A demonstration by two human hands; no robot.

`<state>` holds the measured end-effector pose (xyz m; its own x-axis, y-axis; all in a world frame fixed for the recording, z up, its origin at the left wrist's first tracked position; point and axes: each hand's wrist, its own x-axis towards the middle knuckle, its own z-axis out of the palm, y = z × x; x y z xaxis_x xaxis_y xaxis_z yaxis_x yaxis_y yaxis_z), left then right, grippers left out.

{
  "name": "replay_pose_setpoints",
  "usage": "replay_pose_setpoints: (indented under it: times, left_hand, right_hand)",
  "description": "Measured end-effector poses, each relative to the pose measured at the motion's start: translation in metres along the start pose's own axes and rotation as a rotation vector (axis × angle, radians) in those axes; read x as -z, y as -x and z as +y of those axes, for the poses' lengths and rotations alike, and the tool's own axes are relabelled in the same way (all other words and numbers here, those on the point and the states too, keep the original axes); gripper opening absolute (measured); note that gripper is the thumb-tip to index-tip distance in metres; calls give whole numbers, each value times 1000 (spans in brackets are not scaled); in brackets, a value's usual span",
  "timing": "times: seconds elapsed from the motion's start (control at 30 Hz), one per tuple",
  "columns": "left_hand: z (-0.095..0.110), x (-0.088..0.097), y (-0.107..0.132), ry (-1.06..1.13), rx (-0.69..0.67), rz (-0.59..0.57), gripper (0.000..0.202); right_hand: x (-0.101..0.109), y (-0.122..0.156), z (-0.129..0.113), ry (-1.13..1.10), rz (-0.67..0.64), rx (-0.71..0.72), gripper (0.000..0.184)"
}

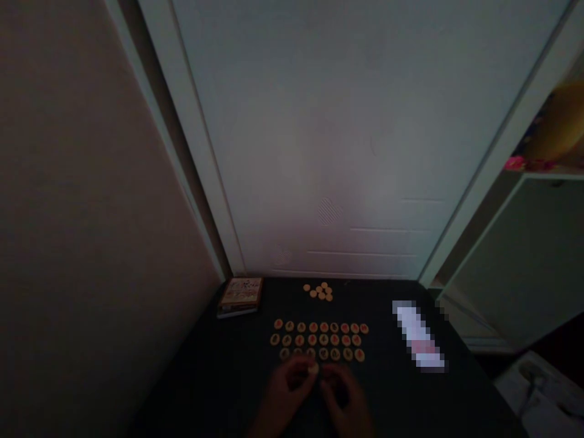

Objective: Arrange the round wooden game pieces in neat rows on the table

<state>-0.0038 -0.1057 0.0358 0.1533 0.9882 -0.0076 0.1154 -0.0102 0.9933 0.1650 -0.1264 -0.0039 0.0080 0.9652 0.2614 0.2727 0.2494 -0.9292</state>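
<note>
Two grips are held low over the dark counter [205, 389]. What is in them?

One pale wooden game disc [312, 368] is pinched in the left grip [287, 389], just in front of three rows of matching discs [322, 339]. The right grip [344, 395] is curled close beside it; whether anything is held there cannot be told.

And the risk?

The disc could be dropped if the pinch is loosened, and the front row could be knocked askew if either grip is lowered onto it. The loose pile of discs [319, 292] lies well beyond such a slip.
</note>
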Motion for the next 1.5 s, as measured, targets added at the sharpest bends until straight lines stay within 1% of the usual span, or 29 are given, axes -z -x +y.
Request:
replay_pose_setpoints:
  times: [0.1,0.27,0.4,0.53,0.67,0.83,1.0,1.1,1.2,1.37,1.5]
  left_hand:
    - [-6,-4,8,61,42,-40,30]
    - [-5,-3,8,78,56,-54,31]
    - [-5,-4,9,100,51,-80,32]
    - [-11,-7,9,122,81,-51,37]
    - [-11,-7,8,120,77,-47,37]
    - [-7,-5,10,112,88,-67,39]
    - [-12,-5,10,151,77,-96,37]
    - [-14,-7,8,122,68,-60,32]
    - [-15,-9,7,89,86,-31,30]
    - [-12,-11,6,140,99,-15,32]
    - [-8,-10,6,160,119,-2,36]
  right_hand:
    - [1,-1,0,25,-28,37,22]
    - [0,-2,-1,60,-14,36,20]
    - [2,-1,-7,65,-1,-18,23]
    - [2,-1,-12,39,-13,-82,28]
    - [0,-1,-10,24,-14,-98,29]
    - [0,-1,-8,20,-23,-84,27]
    - [1,0,-8,20,-13,-72,25]
    - [1,0,-8,26,0,-55,25]
    - [2,0,-8,28,6,-33,28]
    - [3,-2,-11,27,-12,8,28]
    - [3,-3,-13,46,-39,57,25]
